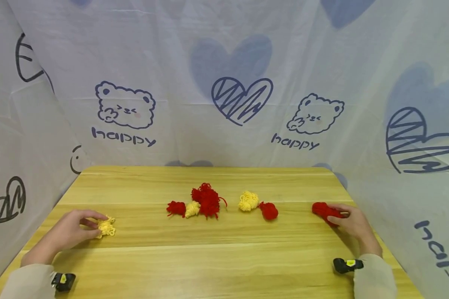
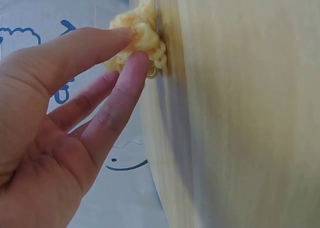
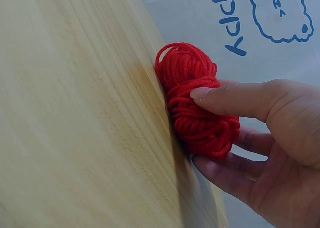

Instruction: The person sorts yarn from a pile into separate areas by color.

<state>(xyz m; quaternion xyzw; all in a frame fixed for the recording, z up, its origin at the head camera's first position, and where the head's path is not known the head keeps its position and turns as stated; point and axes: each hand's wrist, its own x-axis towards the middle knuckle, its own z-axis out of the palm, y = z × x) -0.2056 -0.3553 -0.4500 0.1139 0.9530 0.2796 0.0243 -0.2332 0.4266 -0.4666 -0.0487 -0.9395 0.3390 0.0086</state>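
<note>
At the table's left side my left hand [image 1: 72, 231] pinches a small yellow yarn bundle [image 1: 107, 228] between thumb and fingers. Loose loops stick out of that bundle [image 2: 142, 30] in the left wrist view. On the far right, my right hand [image 1: 353, 224] holds a red yarn skein [image 1: 319, 209], wound tight around its middle. The right wrist view has the thumb lying across the skein [image 3: 192, 123] and the other fingers behind it, partly hidden. Both bundles are at or just above the tabletop; contact with the wood is hard to tell.
Mid-table lie a small red bundle [image 1: 177, 208], a small yellow bundle [image 1: 192, 209] and a large tangled red bundle [image 1: 208, 200], close together. Right of them, a yellow ball [image 1: 248, 201] sits beside a red ball [image 1: 269, 211]. Printed cloth [image 1: 179, 124] surrounds the wooden table [image 1: 217, 270].
</note>
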